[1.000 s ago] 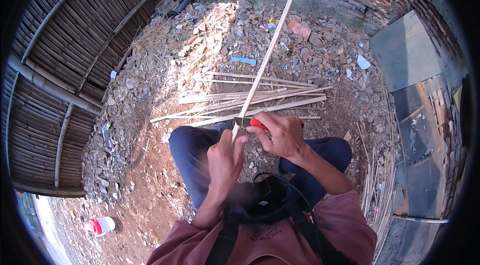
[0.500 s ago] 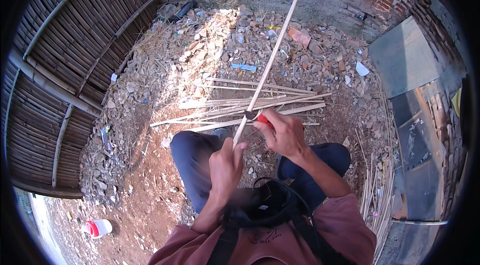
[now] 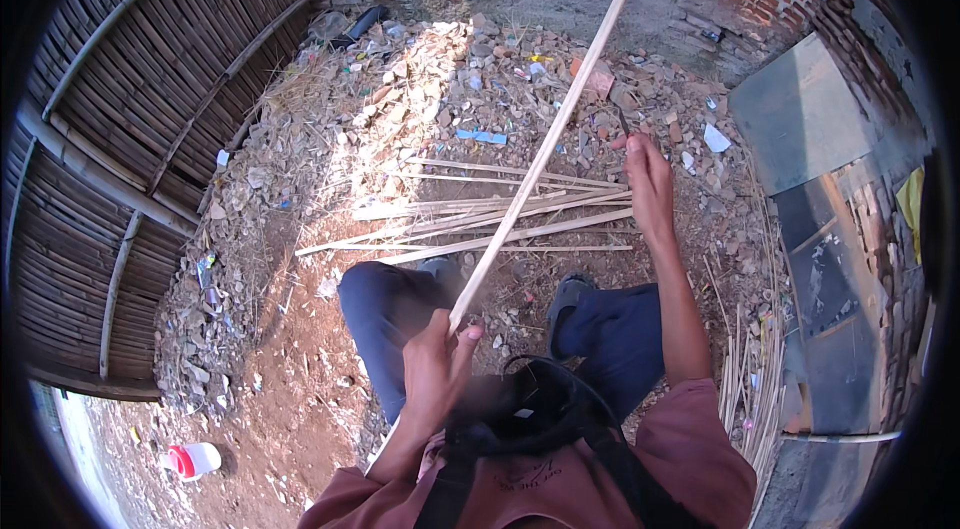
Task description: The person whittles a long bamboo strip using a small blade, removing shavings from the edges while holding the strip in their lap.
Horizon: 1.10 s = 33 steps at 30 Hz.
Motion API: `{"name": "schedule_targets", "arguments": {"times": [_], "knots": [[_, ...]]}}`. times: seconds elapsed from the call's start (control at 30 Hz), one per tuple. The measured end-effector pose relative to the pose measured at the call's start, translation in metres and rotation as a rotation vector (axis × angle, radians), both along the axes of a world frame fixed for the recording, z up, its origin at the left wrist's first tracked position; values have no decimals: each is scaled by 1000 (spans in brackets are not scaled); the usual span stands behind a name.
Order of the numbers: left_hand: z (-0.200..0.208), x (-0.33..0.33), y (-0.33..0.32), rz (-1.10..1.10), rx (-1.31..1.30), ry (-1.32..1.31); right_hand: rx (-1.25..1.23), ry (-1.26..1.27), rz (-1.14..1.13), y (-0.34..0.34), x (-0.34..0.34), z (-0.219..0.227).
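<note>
- Pale strip [image 3: 547, 144], slanting over strip pile [image 3: 570, 225]; pinched between thumb and fingers of left hand [image 3: 432, 369], near side of pile, likely for steadiness.
- Knife [image 3: 622, 117], off pile's far right end; enclosed by curled fingers of right hand [image 3: 648, 179], presumably for control.

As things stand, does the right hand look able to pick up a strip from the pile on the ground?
Probably not: the right hand holds a knife, though nearby right ends of the pale strips look unblocked.
</note>
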<state>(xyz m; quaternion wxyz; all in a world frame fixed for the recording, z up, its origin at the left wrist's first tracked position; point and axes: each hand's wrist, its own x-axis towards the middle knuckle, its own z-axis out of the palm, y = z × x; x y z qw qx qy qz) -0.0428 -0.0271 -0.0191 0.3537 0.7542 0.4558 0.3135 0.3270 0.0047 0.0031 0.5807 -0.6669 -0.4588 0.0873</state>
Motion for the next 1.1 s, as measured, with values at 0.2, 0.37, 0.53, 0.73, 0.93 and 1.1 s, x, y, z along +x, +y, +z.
{"name": "schedule_targets", "arguments": {"times": [0.2, 0.37, 0.53, 0.73, 0.93, 1.1], "knots": [[14, 17, 14, 3, -47, -11, 21, -96, 353, -36, -92, -1], [24, 27, 13, -53, -120, -136, 7, -331, 610, -45, -117, -18], [28, 34, 13, -84, -116, -210, 37, -426, 677, -44, -122, -34], [27, 40, 15, -61, -55, -228, 58, -427, 663, -43, -126, -35], [28, 42, 14, -50, -22, -201, 76, -458, 642, -44, -125, -34], [26, 46, 12, 11, -4, -200, 71, -483, 609, -46, -125, -31]]}}
